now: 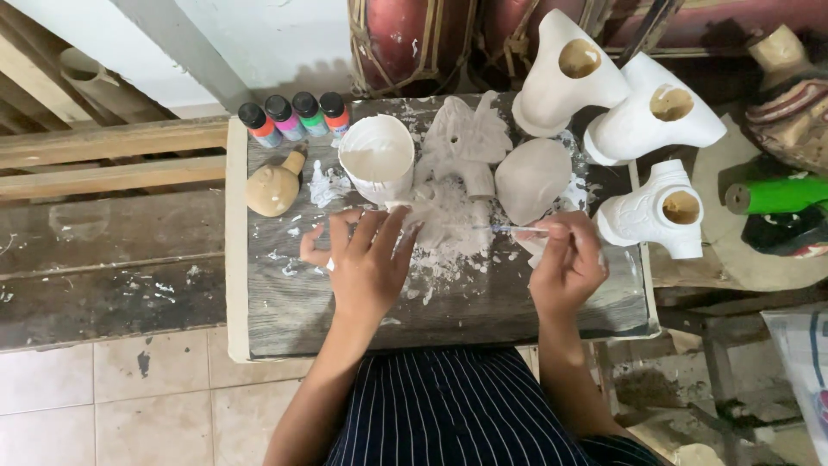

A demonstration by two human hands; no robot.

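Four small paint bottles (293, 118) have black caps, with red, pink, green and orange paint. The cup (377, 160) holds white paint. Three hollow figures (642, 129) are plain white; the small round-headed figure (274, 187) is tan. The wooden board (285, 293) is dark grey, spattered white. The garment (457, 406) is navy with thin white stripes.

Board front edge (448, 324) bare w/ room to pass. Far side packed: paint bottles (293, 116), cup (377, 160), white figure (466, 138), grey piece (532, 177) block the back row. Left hand (366, 263) sits just below cup; brush (509, 229) in right hand (565, 263). Rt blocked by 3 white casts (660, 211). Tan head (273, 188) guards left corner.
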